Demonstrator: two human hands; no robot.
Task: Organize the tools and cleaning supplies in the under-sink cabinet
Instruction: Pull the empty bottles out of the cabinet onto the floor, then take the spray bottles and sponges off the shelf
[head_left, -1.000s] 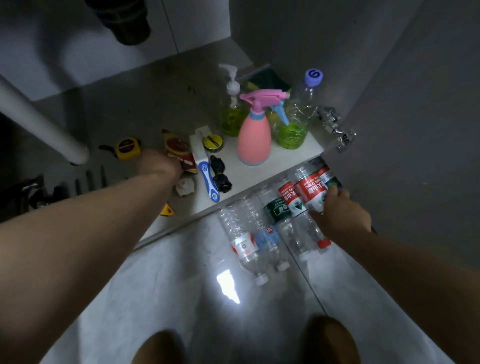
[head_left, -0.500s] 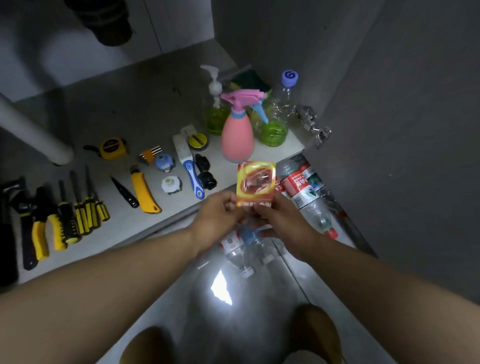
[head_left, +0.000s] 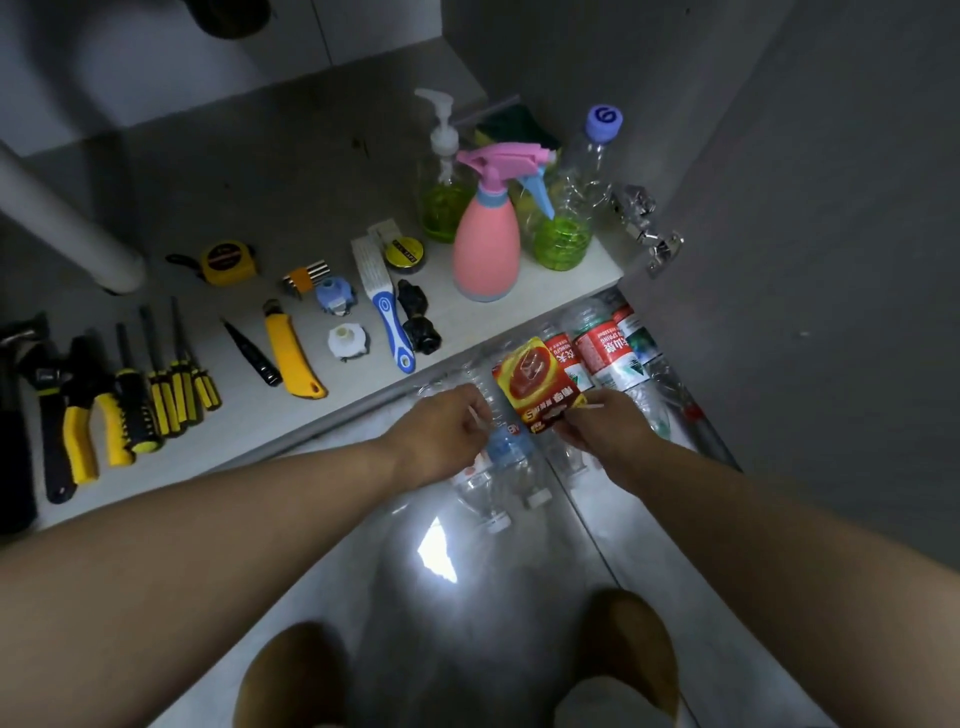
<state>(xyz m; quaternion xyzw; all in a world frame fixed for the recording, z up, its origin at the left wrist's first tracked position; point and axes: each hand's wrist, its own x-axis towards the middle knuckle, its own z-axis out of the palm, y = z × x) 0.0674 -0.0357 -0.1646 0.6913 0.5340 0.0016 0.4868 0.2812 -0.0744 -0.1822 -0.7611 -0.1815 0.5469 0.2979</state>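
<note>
My right hand (head_left: 597, 428) pinches the red and yellow packet (head_left: 535, 382) only by its lower edge. The packet could slip or flop loose (a thin hold on a slick wrapper) and drop among the plastic bottles (head_left: 597, 358) lying on the floor just below. If I reach into the cabinet from here, a forearm could also knock the pink spray bottle (head_left: 485, 244), which stands near the front edge of the cabinet shelf (head_left: 571, 275).

My left hand (head_left: 444, 431) sits just beside the packet's lower left corner with its fingers curled. I cannot tell whether they pinch the packet or only a thin pale strip. Both arms stretch forward and down with the wrists close together. The packet is upright between them, above the bottles and in front of the shelf, not on it.
</note>
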